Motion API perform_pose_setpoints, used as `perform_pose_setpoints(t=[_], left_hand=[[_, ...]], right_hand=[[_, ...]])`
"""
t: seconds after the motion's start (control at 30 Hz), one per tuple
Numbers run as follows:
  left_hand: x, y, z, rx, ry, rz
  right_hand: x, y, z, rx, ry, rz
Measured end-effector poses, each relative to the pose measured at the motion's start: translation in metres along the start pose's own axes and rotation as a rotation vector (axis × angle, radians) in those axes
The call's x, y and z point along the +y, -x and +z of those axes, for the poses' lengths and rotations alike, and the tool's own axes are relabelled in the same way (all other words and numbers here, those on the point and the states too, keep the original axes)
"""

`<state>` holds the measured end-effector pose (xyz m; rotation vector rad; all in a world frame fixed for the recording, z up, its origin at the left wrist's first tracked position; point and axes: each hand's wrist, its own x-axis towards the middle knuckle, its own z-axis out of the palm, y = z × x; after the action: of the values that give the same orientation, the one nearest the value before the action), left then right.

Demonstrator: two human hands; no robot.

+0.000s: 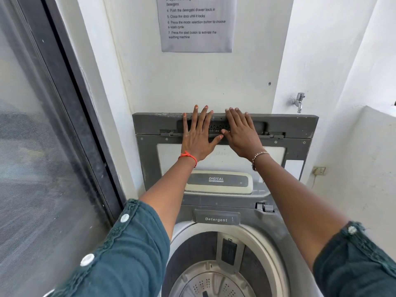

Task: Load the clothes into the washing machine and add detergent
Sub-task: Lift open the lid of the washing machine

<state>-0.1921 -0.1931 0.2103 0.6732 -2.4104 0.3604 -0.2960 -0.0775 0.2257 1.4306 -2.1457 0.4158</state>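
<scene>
A grey top-loading washing machine fills the lower middle of the head view, and its lid (300, 129) stands raised upright against the white wall. My left hand (198, 136) and my right hand (240, 133) lie flat side by side on the lid's upper edge, fingers spread and nothing held. Below them the round drum (214, 279) is open and shows bare perforated metal, with no clothes in sight. A grey drawer marked "Detergent" (216, 219) sits pushed in at the back rim of the drum.
A paper sheet of instructions (196, 24) hangs on the wall above the lid. A dark-framed sliding glass door (42, 136) runs along the left. A metal tap (298, 102) and a wall socket (319, 170) are on the right wall.
</scene>
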Motion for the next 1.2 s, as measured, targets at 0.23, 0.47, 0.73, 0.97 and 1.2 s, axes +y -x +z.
perform_pose_setpoints(t=[0.23, 0.47, 0.73, 0.97, 1.2], left_hand=[[0.002, 0.002, -0.008, -0.054, 0.011, -0.018], [0.003, 0.004, -0.017, -0.117, 0.026, -0.019], [0.004, 0.008, -0.026, -0.176, 0.025, -0.012], [0.005, 0.026, -0.032, -0.146, 0.043, 0.025], [0.072, 0.078, -0.026, -0.182, 0.19, 0.156]], right_hand=[[-0.005, 0.003, -0.004, -0.038, -0.021, 0.041], [-0.007, 0.004, -0.009, -0.106, -0.022, 0.068], [-0.013, 0.009, -0.014, -0.173, -0.017, 0.123], [-0.01, 0.029, -0.027, -0.245, -0.029, 0.108], [0.019, 0.124, -0.04, -0.258, 0.031, 0.188]])
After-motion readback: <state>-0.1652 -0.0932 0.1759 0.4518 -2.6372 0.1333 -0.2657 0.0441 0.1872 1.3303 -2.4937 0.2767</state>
